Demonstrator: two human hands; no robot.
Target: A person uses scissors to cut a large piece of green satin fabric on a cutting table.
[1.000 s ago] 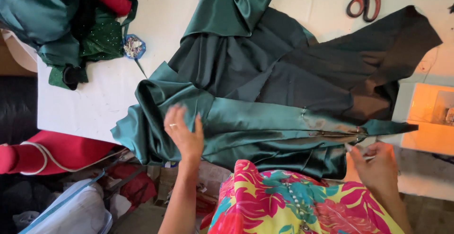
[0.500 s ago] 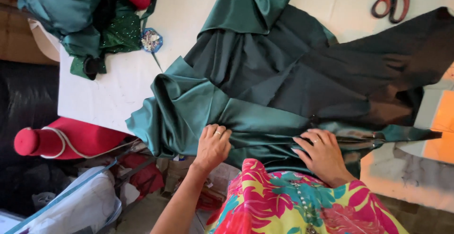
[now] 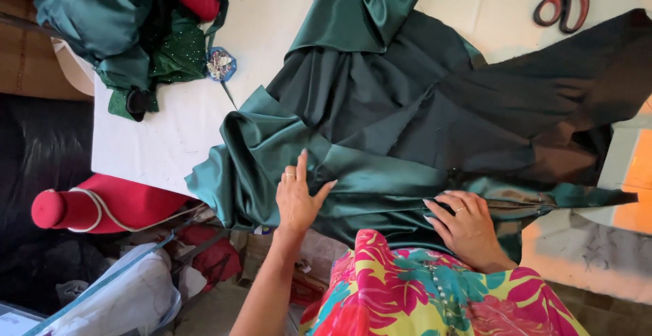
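**Two hands flat on green satin**

Two hands press on the dark green satin fabric (image 3: 380,125), which lies across the white table (image 3: 163,139). The left hand (image 3: 297,197) is spread flat on its folded near edge. The right hand (image 3: 466,224) lies flat with fingers curled at a seam. Red-handled scissors (image 3: 562,0) rest beyond the fabric. No container shows clearly.

left hand (image 3: 297,197) slid left, flattened | right hand (image 3: 467,224) stayed pressing green fabric (image 3: 380,132)
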